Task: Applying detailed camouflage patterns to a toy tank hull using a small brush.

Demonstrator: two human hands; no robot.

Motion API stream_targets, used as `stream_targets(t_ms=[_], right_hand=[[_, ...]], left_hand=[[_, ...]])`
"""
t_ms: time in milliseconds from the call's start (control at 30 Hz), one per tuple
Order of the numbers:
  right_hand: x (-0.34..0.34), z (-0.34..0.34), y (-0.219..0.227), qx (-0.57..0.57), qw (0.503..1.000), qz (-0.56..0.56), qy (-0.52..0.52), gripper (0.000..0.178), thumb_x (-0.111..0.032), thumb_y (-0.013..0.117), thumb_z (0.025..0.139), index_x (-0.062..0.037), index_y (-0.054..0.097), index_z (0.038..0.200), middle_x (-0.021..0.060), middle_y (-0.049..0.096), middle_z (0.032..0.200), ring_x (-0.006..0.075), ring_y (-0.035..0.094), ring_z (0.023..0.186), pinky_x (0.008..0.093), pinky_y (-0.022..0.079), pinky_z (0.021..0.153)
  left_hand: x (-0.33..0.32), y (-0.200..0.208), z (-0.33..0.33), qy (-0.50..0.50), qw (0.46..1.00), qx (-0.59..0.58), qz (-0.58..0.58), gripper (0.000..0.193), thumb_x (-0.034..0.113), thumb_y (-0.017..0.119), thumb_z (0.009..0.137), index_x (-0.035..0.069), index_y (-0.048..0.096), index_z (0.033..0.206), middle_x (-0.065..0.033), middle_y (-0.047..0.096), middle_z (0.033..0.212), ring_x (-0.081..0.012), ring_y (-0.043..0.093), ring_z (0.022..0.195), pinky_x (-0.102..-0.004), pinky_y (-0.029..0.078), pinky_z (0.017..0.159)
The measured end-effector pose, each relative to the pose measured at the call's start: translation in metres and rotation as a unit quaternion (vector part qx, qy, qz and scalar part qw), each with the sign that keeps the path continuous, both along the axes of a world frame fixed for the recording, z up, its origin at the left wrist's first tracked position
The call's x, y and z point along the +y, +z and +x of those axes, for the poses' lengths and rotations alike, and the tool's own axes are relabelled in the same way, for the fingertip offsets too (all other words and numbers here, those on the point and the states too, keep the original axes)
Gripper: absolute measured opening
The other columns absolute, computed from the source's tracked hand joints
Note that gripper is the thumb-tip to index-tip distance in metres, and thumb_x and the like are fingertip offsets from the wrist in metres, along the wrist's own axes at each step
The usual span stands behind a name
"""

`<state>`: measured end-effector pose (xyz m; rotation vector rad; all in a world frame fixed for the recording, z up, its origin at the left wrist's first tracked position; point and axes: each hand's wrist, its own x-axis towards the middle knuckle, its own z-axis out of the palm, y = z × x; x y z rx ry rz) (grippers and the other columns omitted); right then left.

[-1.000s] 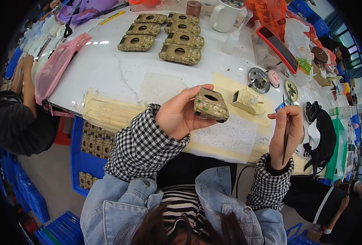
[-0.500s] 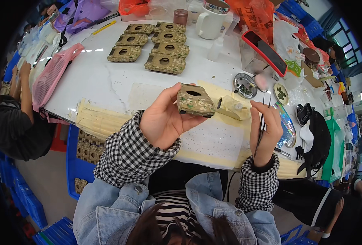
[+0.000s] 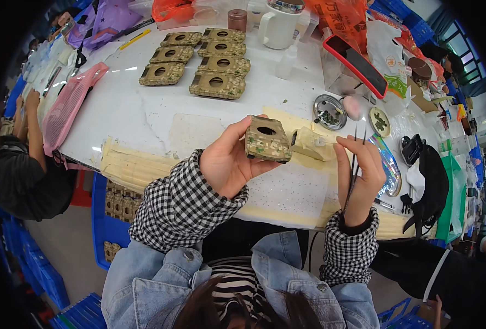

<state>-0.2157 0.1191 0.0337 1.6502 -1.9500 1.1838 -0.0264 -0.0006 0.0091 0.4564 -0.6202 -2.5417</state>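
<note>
While left hand (image 3: 225, 166), palm upward, grips camouflage shell (image 3: 268, 145), right hand (image 3: 367, 171) pinches tweezers (image 3: 352, 183)

Left hand (image 3: 224, 167) holding a round-holed camouflage shell (image 3: 269, 143), right hand (image 3: 364, 178) with tweezers (image 3: 353, 174) — tips apart, seven similar shells (image 3: 233, 67) beyond

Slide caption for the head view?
Left hand holds a camouflage shell, right hand tweezers; seven similar shells on the table.
</note>
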Motion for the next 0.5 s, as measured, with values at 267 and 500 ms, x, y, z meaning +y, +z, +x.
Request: stream_targets(t_ms=[267,500], right_hand=[[0.01,0.024,0.031,-0.077,0.982,-0.071,0.158,0.019,0.007,0.063,0.077,0.0011,0.06,0.095,0.0155,0.061,0.083,0.0234,0.057,0.077,0.0298,0.045,0.072],[-0.01,0.041,0.018,-0.352,0.903,0.0,0.247,0.005,-0.001,0.054,0.09,0.002,0.054,0.094,0.0102,0.056,0.087,0.0131,0.058,0.082,0.0246,0.048,0.074]], left_hand=[[0.004,0.004,-0.002,-0.053,0.998,-0.032,-0.023,0.045,0.034,0.031,0.099,0.005,0.037,0.133,-0.0202,0.05,0.127,-0.0323,0.058,0.106,-0.0384,0.05,0.092],[0.006,0.004,-0.003,-0.058,0.997,-0.044,-0.024,0.045,0.035,0.031,0.099,0.005,0.038,0.132,-0.0164,0.054,0.121,-0.0281,0.059,0.105,-0.0383,0.051,0.09]])
